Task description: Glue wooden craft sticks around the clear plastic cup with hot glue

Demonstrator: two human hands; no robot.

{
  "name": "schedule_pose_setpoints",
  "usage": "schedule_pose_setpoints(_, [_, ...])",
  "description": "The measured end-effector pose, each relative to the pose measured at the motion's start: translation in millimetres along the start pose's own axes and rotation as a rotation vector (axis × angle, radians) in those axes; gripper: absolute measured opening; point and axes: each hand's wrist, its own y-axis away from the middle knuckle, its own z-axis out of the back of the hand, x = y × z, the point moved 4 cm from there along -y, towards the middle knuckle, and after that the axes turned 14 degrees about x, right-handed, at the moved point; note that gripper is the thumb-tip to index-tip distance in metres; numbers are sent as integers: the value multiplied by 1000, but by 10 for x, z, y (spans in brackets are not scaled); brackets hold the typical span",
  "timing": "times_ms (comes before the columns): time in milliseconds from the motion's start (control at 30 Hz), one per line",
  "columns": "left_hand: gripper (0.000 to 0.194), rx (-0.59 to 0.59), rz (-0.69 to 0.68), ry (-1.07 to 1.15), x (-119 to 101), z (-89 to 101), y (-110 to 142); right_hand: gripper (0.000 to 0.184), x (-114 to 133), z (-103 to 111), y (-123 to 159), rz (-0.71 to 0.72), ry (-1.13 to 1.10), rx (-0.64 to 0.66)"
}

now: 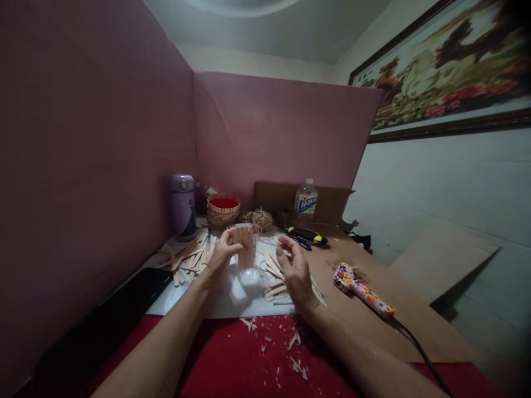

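My left hand grips a clear plastic cup with flat wooden craft sticks standing side by side against its wall. The thumb presses on the sticks, and the cup is held upright over the white sheet. My right hand is raised just right of the cup, apart from it. Its thumb and fingers are drawn together; a thin pale strand or sliver shows by the fingertips, too small to name. Loose craft sticks lie beneath and beside this hand.
More sticks are heaped at left, near a purple flask. Behind stand a stick-covered bowl, a twine bundle and a bottle. A utility knife and a corded, flower-patterned glue gun lie at right.
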Motion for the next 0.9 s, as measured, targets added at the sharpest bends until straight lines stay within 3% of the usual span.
schedule_pose_setpoints(333, [51,7,57,-73,105,128,-10,40,8,32,-30,7,86,-5])
schedule_pose_setpoints(633, [81,27,75,-245,187,204,-70,31,48,15,-25,74,148,28])
schedule_pose_setpoints(767, [75,0,106,-314,186,201,-84,28,65,5,-18,94,157,43])
schedule_pose_setpoints(900, [64,43,142,-280,127,136,-62,25,102,-1,4,105,165,55])
